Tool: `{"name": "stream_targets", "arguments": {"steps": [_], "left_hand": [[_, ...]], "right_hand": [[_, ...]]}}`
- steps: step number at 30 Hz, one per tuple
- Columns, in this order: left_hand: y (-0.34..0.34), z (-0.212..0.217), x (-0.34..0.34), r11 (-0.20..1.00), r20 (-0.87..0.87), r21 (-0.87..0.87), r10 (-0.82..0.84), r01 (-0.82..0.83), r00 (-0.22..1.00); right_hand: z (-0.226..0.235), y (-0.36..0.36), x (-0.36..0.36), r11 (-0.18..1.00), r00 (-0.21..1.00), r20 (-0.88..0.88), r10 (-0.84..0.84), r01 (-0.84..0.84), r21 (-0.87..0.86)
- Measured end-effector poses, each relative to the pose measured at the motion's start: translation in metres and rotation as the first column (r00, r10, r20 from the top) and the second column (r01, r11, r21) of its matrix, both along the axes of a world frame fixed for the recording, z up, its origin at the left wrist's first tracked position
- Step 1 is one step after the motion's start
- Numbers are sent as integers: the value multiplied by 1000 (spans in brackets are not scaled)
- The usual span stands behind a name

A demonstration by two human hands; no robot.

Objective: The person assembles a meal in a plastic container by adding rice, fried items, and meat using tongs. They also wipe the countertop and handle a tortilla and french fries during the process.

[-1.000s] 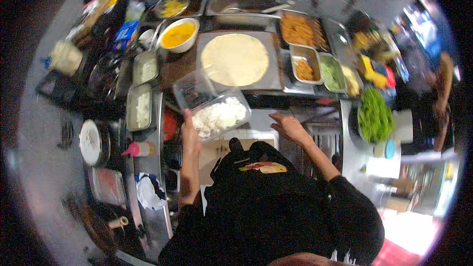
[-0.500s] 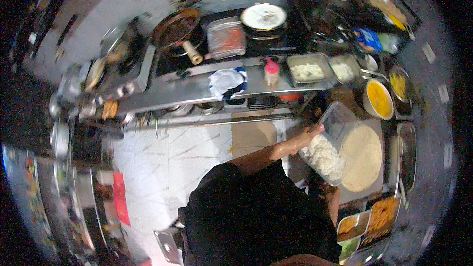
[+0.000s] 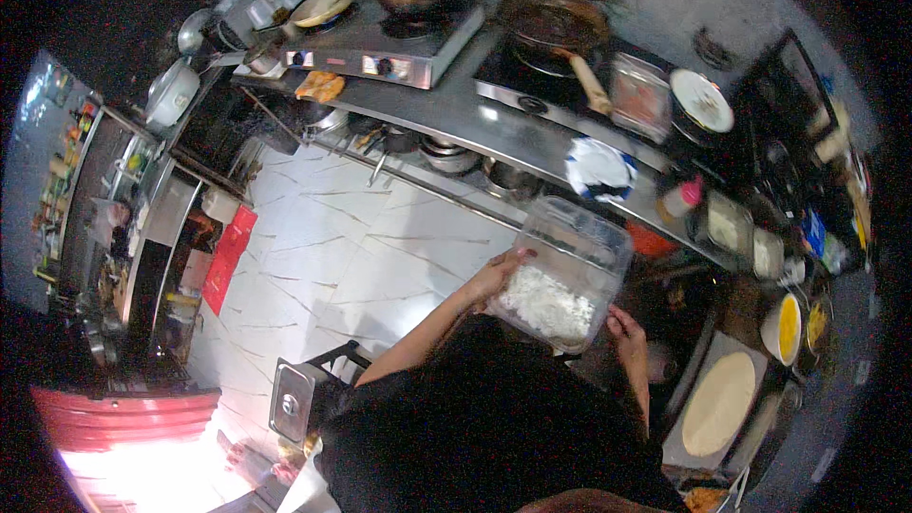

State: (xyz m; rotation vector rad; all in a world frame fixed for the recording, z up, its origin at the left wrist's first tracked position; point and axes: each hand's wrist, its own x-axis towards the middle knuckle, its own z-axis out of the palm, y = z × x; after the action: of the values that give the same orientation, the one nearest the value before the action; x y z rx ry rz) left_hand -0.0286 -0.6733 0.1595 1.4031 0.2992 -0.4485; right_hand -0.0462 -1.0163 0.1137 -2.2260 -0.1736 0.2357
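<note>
A clear plastic container (image 3: pixel 581 228) is held tilted in front of my body. White crumbly food (image 3: pixel 549 306) lies gathered at its end closest to me. My left hand (image 3: pixel 503 277) grips the container's left side, with the thumb over the rim. On the opposite side my right hand (image 3: pixel 627 331) has its fingers closed at the edge; part of its grip is hidden. To the right, apart from both hands, a flat round of pale dough (image 3: pixel 719 404) rests on a light board (image 3: pixel 679 446).
Ahead runs a steel counter (image 3: pixel 446 114) with a wooden-handled pan (image 3: pixel 551 28), a crumpled white and blue cloth (image 3: pixel 600 169) and a pink-capped bottle (image 3: pixel 680 198). A white bowl of yellow food (image 3: pixel 783 331) stands beyond the dough. A lidded steel container (image 3: pixel 291 404) is at lower left.
My body has turned left, away from the dough. The container has moved left with me, its food shifting toward my side. My right hand, mostly hidden before, now shows at its edge.
</note>
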Motion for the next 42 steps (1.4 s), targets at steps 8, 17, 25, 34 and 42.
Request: {"name": "stream_targets", "arguments": {"steps": [8,17,25,34,42], "left_hand": [[208,-4,10,954,47,147,258,-262,965],[348,16,94,886,0,-53,461,-460,887],[504,31,203,822,183,-248,559,-512,809],[707,48,308,305,789,482,255,-821,559],[832,131,513,59,384,921,-304,-385,872]], "right_hand": [[0,261,97,773,800,-524,292,125,622],[69,437,186,862,827,-513,231,71,502],[76,599,292,622,771,-417,481,35,782],[86,744,373,548,858,-338,386,81,833],[51,815,404,556,948,-269,171,132,820]]}}
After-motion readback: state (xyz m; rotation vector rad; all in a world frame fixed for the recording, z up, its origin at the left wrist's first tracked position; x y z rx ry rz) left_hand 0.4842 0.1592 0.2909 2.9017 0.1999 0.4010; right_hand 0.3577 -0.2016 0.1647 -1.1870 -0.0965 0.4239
